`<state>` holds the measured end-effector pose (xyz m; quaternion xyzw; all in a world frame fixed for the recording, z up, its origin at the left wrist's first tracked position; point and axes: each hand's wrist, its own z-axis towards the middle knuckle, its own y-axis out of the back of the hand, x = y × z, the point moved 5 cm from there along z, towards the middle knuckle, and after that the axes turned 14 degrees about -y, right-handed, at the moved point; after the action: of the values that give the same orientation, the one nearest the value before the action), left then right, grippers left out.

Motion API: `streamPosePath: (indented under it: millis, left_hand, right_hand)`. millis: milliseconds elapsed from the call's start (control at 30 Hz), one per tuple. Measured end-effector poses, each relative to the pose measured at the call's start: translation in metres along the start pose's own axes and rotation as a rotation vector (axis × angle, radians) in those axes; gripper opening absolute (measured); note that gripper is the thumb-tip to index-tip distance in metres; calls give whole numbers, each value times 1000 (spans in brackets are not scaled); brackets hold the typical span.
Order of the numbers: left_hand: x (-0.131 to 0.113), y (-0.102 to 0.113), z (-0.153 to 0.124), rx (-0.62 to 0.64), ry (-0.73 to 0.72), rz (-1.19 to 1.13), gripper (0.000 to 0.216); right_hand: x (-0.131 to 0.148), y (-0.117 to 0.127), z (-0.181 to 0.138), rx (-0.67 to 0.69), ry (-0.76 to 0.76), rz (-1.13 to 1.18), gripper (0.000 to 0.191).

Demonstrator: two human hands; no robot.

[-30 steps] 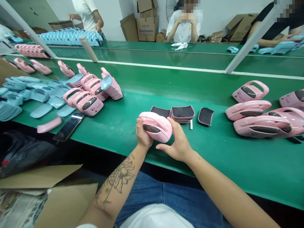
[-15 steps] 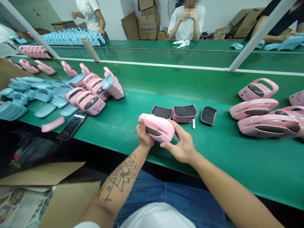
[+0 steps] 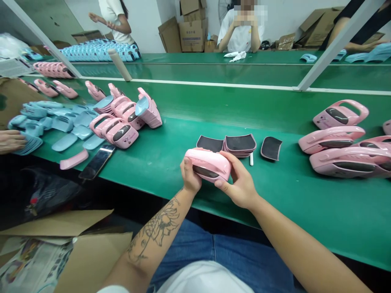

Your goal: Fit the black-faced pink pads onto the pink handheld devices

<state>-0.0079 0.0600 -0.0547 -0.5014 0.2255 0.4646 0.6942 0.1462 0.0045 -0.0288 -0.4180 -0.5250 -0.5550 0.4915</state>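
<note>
The held, rounded, glossy pale-pink plastic shell point(image 3: 210, 156) has a near-black window point(image 3: 206, 171). Curved black plates point(image 3: 240, 143) show thin pink edges. The smooth green worktop point(image 3: 146, 162) is crossed by a straight white strip point(image 3: 214, 84). Thin, curved plastic pieces point(image 3: 64, 142) are plain sky blue (one arched plastic strip point(image 3: 74, 159) is pink). The handled pink plastic casing point(image 3: 350, 119) bears purplish print, perhaps figures, too small to tell.

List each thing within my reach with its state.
Pink casing: held at both ends
Left grip: closed on the casing's left end
Right grip: closed on its right end
Panel stack: lying dark faces up
Single panel: lying apart from the stack
Phone: lying flat, screen looks dark
Cardboard box: open, flaps spread
</note>
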Motion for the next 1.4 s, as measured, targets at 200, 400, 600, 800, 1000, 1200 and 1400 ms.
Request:
streamPosePath:
  millis: [200, 400, 600, 800, 1000, 1200, 1400]
  left_hand:
    - [-49, 1, -2, 222, -167, 199, 71]
    - [-77, 19, -8, 602, -52, 592, 81]
    - [-74, 17, -18, 601, 17, 598, 70]
    - [-73, 14, -28, 509, 64, 536, 71]
    - [-72, 14, -33, 424, 77, 485, 68]
    - [-72, 13, -32, 430, 67, 505, 72]
    - [-87, 5, -27, 544, 25, 753, 69]
  right_hand:
    - [11, 17, 2, -45, 50, -52, 74]
    - [9, 0, 2, 117, 56, -180, 76]
    - [-3, -13, -3, 269, 10, -131, 68]
    - [-8, -18, -7, 269, -47, -31, 74]
    - [1, -19, -11, 269, -139, 137, 65]
    - [2, -18, -13, 297, -252, 243, 71]
    - [3, -18, -19, 211, -184, 131, 74]
